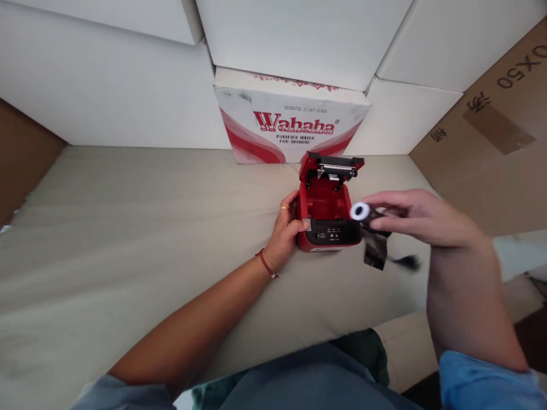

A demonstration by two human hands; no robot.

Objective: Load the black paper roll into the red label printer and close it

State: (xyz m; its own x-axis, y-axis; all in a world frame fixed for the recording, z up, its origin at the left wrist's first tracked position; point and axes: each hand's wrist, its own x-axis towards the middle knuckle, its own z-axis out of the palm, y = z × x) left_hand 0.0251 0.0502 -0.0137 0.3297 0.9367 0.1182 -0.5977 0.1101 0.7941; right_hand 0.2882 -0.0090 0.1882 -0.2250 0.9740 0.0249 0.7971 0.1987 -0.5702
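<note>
A small red and black receipt printer [329, 230] stands on the cloth-covered table with its lid [333, 165] raised and its red paper bay [327, 199] bare inside. My left hand [285, 236] grips the printer's left side, thumb on the front top corner. Beside the printer's right edge, my right hand [421, 216] pinches a paper roll [360, 211], whose white end with a dark core faces the bay. The rest of the roll looks dark and is partly hidden by my fingers. Below it hangs a dark, shiny strip [376, 253]; a blurred black shape [408, 262] lies further right.
Behind the printer leans a white and red Wahaha water carton [294, 119] against stacked white boxes [128, 85]. A brown cardboard box [491, 131] walls the right side, and another brown panel [25, 159] is at far left. The table's front edge runs along my body.
</note>
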